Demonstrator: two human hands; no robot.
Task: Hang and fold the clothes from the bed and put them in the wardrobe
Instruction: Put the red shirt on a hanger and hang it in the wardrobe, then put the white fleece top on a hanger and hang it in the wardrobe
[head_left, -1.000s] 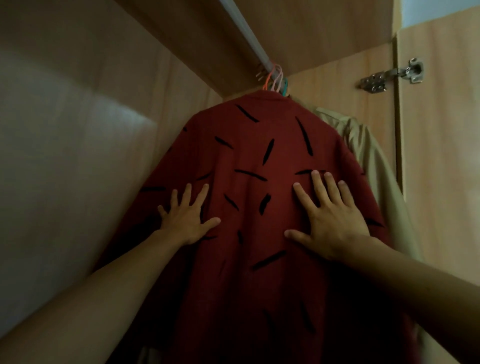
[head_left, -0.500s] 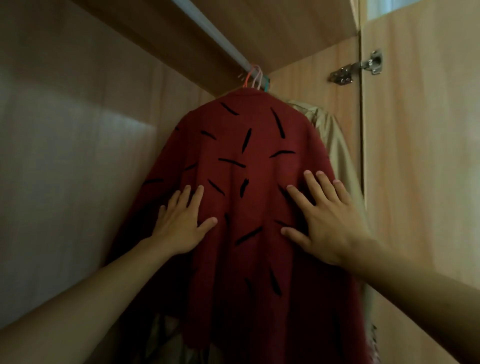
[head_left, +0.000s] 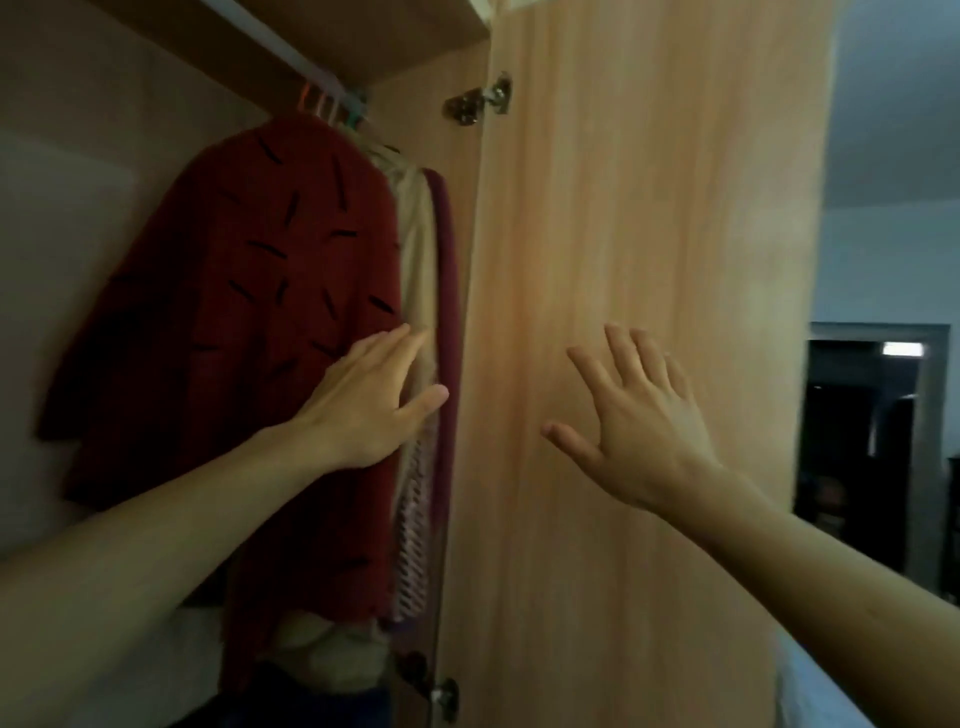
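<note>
A red shirt with black dashes (head_left: 249, 322) hangs from the wardrobe rail (head_left: 291, 47) on coloured hangers (head_left: 327, 101). Behind it hang a beige garment (head_left: 415, 249) and a maroon one (head_left: 447, 270). My left hand (head_left: 371, 400) is open, its fingers spread at the red shirt's right edge, over the beige garment. My right hand (head_left: 634, 421) is open too, fingers apart, held in front of the inner face of the open wardrobe door (head_left: 649, 208); whether it touches the wood is unclear.
The door hangs on metal hinges (head_left: 480, 101), with another low down (head_left: 444, 699). Folded clothes (head_left: 322, 654) lie below the hanging garments. A dark doorway (head_left: 867, 441) shows past the door at right. The wardrobe's left wall (head_left: 78, 208) is close.
My view has swung right. My right hand left the red shirt and moved to the door. My left hand slid from the shirt's left part to its right edge.
</note>
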